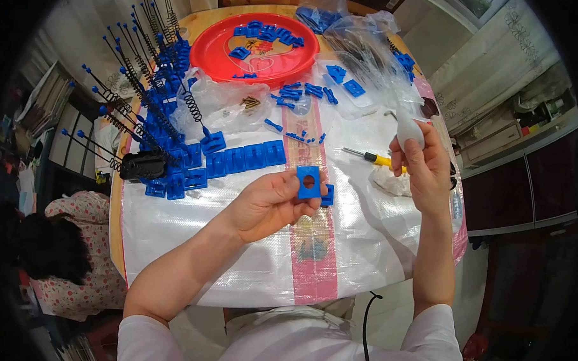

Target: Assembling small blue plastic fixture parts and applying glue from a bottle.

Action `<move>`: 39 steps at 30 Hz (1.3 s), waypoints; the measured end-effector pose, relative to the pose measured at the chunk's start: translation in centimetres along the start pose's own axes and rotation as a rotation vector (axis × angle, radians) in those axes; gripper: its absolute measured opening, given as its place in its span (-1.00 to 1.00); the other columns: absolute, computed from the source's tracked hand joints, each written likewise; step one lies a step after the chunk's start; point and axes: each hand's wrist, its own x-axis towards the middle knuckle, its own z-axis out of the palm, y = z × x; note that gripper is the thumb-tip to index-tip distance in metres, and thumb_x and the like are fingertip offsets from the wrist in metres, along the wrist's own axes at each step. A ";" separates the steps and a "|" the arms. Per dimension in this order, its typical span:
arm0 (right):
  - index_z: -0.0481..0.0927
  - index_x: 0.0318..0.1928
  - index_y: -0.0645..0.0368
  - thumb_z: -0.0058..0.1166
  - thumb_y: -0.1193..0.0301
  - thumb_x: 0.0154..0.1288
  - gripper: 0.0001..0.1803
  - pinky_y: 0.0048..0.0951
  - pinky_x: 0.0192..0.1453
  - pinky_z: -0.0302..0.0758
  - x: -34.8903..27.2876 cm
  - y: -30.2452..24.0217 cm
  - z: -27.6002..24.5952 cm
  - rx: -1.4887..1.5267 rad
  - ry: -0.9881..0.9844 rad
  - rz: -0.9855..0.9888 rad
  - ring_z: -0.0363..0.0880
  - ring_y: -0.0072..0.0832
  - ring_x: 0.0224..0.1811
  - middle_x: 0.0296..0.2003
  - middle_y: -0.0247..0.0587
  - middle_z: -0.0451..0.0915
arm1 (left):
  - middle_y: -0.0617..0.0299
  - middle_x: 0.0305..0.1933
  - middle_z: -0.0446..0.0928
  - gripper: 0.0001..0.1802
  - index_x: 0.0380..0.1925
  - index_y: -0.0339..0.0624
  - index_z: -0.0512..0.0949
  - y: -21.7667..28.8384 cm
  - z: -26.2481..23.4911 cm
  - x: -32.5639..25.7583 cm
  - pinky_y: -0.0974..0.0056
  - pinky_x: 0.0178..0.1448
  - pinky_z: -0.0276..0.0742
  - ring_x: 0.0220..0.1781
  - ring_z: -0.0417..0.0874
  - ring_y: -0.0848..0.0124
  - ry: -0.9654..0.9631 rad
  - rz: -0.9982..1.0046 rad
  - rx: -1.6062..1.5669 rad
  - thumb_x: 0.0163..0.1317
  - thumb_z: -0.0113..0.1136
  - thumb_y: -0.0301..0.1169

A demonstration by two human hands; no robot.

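My left hand (271, 206) pinches a small blue plastic plate (309, 193) with a round hole, held up above the middle of the table. In my right hand (425, 172) is a white squeeze bottle (410, 126), its thin bent nozzle pointing up and to the left. The two hands are well apart. Just behind the fingers of my left hand, another blue piece (328, 195) lies on the white woven sheet (241, 265). A row of blue square pieces (254, 156) stretches beyond my left wrist. Near my right hand lies a yellow-and-black screwdriver (377, 159).
Many blue bases with upright black springs (132, 78) crowd the left side. A red basin (199, 56) with blue parts stands at the back. Loose blue clips (290, 91), brass-coloured screws (250, 103) and plastic bags (367, 44) lie between. Another person (81, 251) is at the left.
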 end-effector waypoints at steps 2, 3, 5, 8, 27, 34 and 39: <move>0.40 0.06 0.34 0.04 0.37 0.48 -0.69 -0.58 -0.37 0.45 -0.1 -0.4 -0.4 -0.053 -0.028 -0.003 0.53 -0.60 -0.41 -0.31 -0.13 0.61 | -0.01 0.11 0.54 -0.47 0.25 -0.40 0.32 -0.1 -0.3 0.0 0.30 0.10 0.59 0.02 0.62 0.31 0.007 -0.029 0.039 0.40 0.14 -0.32; 0.40 0.07 0.35 0.04 0.38 0.48 -0.69 -0.58 -0.37 0.45 -0.1 -0.7 -0.6 -0.082 -0.040 -0.006 0.53 -0.60 -0.40 -0.30 -0.12 0.62 | -0.01 0.11 0.54 -0.48 0.25 -0.39 0.32 -0.1 -0.5 0.0 0.29 0.10 0.58 0.02 0.62 0.31 0.011 -0.028 0.044 0.40 0.14 -0.32; 0.42 0.05 0.34 0.07 0.38 0.46 -0.69 -0.58 -0.43 0.43 -0.2 -0.6 -1.0 -0.053 0.009 -0.024 0.52 -0.59 -0.47 -0.32 -0.09 0.63 | 0.00 0.11 0.54 -0.48 0.25 -0.38 0.32 0.0 -0.8 0.1 0.28 0.11 0.58 0.02 0.62 0.30 0.021 -0.025 0.054 0.41 0.14 -0.31; 0.41 0.05 0.34 0.08 0.39 0.45 -0.69 -0.58 -0.50 0.41 -0.8 -0.1 -1.8 0.010 0.065 -0.036 0.49 -0.59 -0.56 -0.37 -0.10 0.62 | 0.00 0.10 0.54 -0.52 0.23 -0.37 0.36 -0.1 -0.9 0.2 0.24 0.13 0.57 0.04 0.62 0.27 0.114 0.043 0.089 0.42 0.11 -0.31; 0.47 -0.05 0.31 0.16 0.42 0.38 -0.74 -0.58 -0.51 0.41 -0.8 2.1 -6.1 0.051 0.099 -0.023 0.50 -0.63 -0.53 -0.41 -0.18 0.62 | 0.13 0.29 0.44 -0.55 0.20 -0.29 0.43 0.8 -1.0 1.0 0.12 0.50 0.23 0.41 0.36 0.26 0.311 0.421 0.305 0.45 0.09 -0.22; 0.49 -0.08 0.31 0.19 0.43 0.34 -0.75 -0.59 -0.54 0.37 -1.0 2.0 -7.2 0.021 0.025 -0.011 0.47 -0.62 -0.55 -0.43 -0.19 0.60 | 0.18 0.28 0.45 -0.56 0.20 -0.22 0.42 0.7 -1.3 1.2 0.17 0.45 0.23 0.39 0.37 0.29 0.299 0.507 0.412 0.45 0.08 -0.20; 0.49 -0.12 0.30 0.21 0.47 0.27 -0.76 -0.61 -0.50 0.39 -1.5 1.9 -7.4 -0.024 -0.016 -0.027 0.46 -0.63 -0.54 -0.43 -0.20 0.59 | 0.16 0.20 0.49 -0.57 0.18 -0.23 0.43 0.4 -0.9 0.7 0.19 0.24 0.43 0.21 0.50 0.29 0.174 0.252 0.216 0.44 0.10 -0.21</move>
